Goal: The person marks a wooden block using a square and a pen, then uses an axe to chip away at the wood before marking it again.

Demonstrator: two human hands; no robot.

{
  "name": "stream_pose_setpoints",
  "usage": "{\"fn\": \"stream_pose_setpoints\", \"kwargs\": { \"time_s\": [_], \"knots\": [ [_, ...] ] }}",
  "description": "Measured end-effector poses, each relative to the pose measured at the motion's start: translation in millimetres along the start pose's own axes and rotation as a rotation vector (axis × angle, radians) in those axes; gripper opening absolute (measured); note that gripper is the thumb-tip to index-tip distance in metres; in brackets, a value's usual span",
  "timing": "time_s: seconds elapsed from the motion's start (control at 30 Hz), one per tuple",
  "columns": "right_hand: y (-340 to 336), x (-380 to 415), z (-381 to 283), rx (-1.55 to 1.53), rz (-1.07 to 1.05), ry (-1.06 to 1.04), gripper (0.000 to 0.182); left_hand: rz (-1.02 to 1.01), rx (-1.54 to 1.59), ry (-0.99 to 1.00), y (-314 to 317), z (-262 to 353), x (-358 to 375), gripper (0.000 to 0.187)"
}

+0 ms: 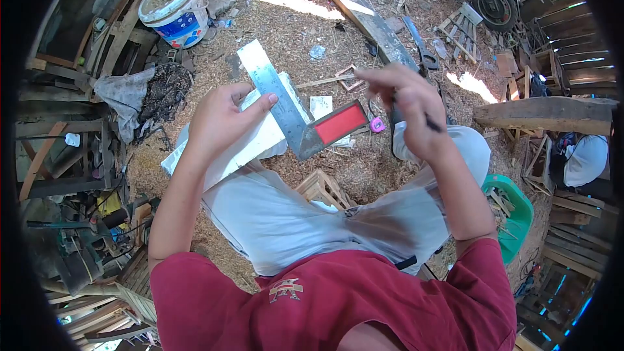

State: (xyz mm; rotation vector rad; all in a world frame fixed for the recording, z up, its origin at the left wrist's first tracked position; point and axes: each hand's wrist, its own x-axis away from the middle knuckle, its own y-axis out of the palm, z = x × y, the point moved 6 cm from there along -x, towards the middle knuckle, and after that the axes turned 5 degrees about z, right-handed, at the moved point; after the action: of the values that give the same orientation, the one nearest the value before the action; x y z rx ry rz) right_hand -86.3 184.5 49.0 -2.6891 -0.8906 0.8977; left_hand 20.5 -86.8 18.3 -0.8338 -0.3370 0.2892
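My left hand (221, 120) presses a metal try square (286, 107) against a white board (253, 136) that rests across my knee. The square has a steel ruler blade pointing up-left and a red handle (340, 123) pointing right. My right hand (406, 107) hovers just right of the red handle and holds a thin dark pencil (432, 122) between its fingers. The tip of the pencil is hard to see. My light grey trousers and red shirt fill the lower part of the view.
Sawdust covers the ground. A white bucket (174, 8) stands at the upper left, a long plank (367, 16) lies ahead, small wooden frames (323, 188) sit near my legs, a green basin (513, 211) is at right, and timber stacks line both sides.
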Motion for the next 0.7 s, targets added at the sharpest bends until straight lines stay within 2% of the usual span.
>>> {"fn": "stream_pose_setpoints", "kwargs": {
  "time_s": [0.07, 0.13, 0.2, 0.27, 0.3, 0.43, 0.53, 0.7],
  "knots": [
    [-1, -1, 4, -0.185, 0.099, 0.089, 0.085, -0.018, -0.055, 0.020, 1, 4, -2, 0.049],
    [-4, 4, 14, -0.290, 0.045, 0.234, 0.100, -0.028, -0.115, 0.024, 0, 5, -3, 0.052],
    [-4, 3, 18, -0.345, 0.028, 0.279, 0.076, -0.032, -0.175, 0.017, 0, 6, -5, 0.051],
    [9, -1, 18, -0.294, 0.081, 0.274, 0.063, -0.030, -0.136, 0.021, 2, 11, -3, 0.051],
    [13, -4, 16, -0.306, 0.072, 0.335, 0.035, -0.029, -0.118, 0.021, 2, 12, -2, 0.051],
    [31, -12, 5, -0.115, -0.005, 0.142, 0.021, -0.018, -0.101, 0.082, 7, 8, -5, 0.051],
    [37, -15, 7, -0.043, 0.031, 0.065, 0.022, -0.026, -0.124, 0.071, 6, 13, -4, 0.051],
    [44, -14, 1, -0.036, 0.067, 0.077, 0.015, -0.048, -0.074, 0.049, 11, 11, -7, 0.051]
  ]
}}
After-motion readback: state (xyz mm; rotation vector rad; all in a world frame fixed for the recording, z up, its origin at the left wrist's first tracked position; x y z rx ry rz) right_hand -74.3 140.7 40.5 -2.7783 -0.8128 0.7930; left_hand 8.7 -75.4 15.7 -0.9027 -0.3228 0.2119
